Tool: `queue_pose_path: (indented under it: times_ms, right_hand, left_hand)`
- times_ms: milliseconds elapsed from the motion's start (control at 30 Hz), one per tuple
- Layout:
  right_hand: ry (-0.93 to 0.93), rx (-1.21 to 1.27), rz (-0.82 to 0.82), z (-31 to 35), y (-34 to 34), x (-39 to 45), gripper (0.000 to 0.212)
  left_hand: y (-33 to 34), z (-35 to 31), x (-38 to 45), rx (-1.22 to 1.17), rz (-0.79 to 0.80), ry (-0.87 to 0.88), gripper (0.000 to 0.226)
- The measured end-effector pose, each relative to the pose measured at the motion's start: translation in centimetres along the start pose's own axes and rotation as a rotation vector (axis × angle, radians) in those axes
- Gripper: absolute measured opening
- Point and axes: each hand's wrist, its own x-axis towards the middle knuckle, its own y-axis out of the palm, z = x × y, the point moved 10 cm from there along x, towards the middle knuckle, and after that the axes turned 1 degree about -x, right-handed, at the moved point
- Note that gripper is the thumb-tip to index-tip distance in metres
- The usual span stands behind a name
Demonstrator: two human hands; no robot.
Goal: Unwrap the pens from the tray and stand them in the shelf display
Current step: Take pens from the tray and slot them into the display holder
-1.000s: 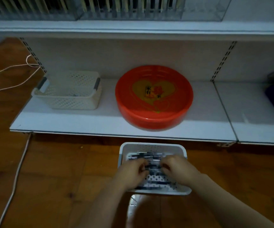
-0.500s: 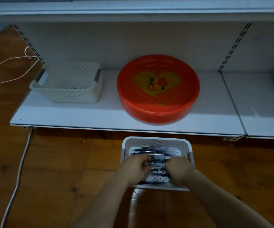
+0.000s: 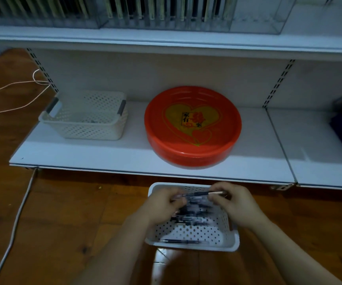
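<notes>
Dim, bluish light throughout. Wooden floor (image 3: 59,212) of reddish-brown boards, glossy, with a pale glare patch near the bottom edge. White metal shelving unit against a white back panel (image 3: 166,79); perforated upright strips (image 3: 279,83) run down the panel at left and right. Lower shelf board (image 3: 104,155) sits low above the floor, with a seam at right where a second board (image 3: 320,157) joins. Upper shelf edge (image 3: 166,41) crosses the top. Thin pale cord (image 3: 8,87) loops over the floor at left; a grey cable (image 3: 12,233) runs down from the shelf's front left corner.
</notes>
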Motion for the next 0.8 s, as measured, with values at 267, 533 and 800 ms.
queue_pose_path:
  times_ms: [267, 533, 800]
  right_hand:
    - [-0.16, 0.077, -0.11, 5.7, -2.9, 0.7, 0.01]
    - [-0.22, 0.338, -0.093, 14.9, -6.0, 1.5, 0.011]
    - [-0.212, 0.622, -0.289, 18.8, -10.3, 0.5, 0.041]
  left_hand:
    - [-7.9, -9.7, 0.9, -0.401, -0.048, 0.112, 0.021]
    - [-11.9, -18.5, 1.3, -0.178, -0.083, 0.297, 0.022]
    - [-14.0, -20.0, -0.8, -0.24, 0.011, 0.334, 0.019]
